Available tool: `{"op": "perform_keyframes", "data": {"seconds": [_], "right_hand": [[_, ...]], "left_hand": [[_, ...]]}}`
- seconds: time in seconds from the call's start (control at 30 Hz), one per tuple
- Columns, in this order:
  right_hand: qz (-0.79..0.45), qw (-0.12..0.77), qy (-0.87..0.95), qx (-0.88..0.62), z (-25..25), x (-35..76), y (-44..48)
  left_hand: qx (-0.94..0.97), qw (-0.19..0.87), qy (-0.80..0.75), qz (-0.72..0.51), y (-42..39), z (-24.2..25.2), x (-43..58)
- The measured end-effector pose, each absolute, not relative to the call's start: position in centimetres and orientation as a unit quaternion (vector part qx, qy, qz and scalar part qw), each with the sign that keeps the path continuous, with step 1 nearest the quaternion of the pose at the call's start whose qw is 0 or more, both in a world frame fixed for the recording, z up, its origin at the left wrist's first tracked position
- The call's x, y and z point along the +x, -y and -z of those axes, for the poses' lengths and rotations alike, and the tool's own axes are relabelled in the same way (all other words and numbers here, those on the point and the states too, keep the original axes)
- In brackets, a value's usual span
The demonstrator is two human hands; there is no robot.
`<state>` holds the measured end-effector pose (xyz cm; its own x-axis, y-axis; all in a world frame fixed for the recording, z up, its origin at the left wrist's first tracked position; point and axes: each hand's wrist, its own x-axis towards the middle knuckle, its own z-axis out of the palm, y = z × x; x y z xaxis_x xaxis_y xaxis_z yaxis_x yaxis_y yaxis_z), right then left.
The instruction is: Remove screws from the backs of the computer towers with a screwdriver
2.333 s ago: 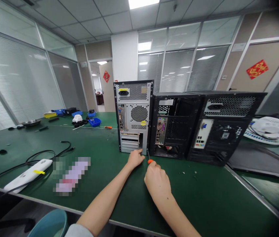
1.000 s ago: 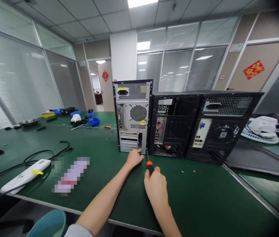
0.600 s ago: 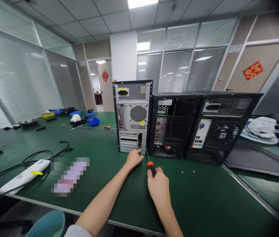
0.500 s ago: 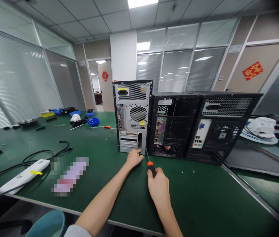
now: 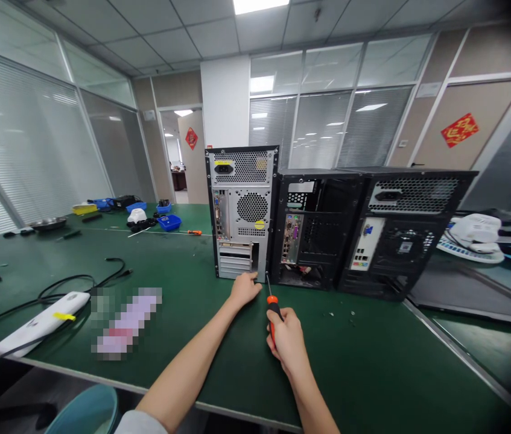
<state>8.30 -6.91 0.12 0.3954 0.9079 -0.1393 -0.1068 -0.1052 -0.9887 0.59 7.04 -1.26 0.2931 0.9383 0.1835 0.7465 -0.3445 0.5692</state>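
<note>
A silver computer case (image 5: 241,211) stands upright on the green table (image 5: 373,361), its rear panel facing me. My left hand (image 5: 245,289) rests against the bottom right corner of that panel, fingers curled at the edge. My right hand (image 5: 288,339) is closed round the orange and black handle of a screwdriver (image 5: 272,307). The screwdriver's thin shaft points up at the case's lower right corner, beside my left fingertips. Whether the tip sits in a screw is too small to tell.
Two black cases (image 5: 318,226) (image 5: 404,232) stand to the right of the silver one, touching in a row. A white power strip (image 5: 40,322) with black cables (image 5: 78,280) lies at the left. Blue bins (image 5: 169,223) and a second screwdriver (image 5: 194,232) sit further back. Small screws (image 5: 352,314) lie at the right.
My right hand has turned about the screwdriver handle and shifted slightly; more of the orange handle shows now. My left hand has stayed at the case's bottom corner.
</note>
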Motion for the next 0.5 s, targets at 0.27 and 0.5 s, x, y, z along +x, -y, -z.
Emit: {"op": "perform_keyframes", "data": {"seconds": [0.27, 0.5], "right_hand": [[-0.55, 0.619, 0.246, -0.504, -1.5, 5.6, 6.6], [-0.591, 0.631, 0.216, -0.454, -2.1, 5.7, 6.6]], "left_hand": [[0.788, 0.189, -0.536, -0.238, -7.0, 1.0, 0.1], [0.785, 0.177, -0.549, -0.225, -6.7, 0.8, 0.3]]}}
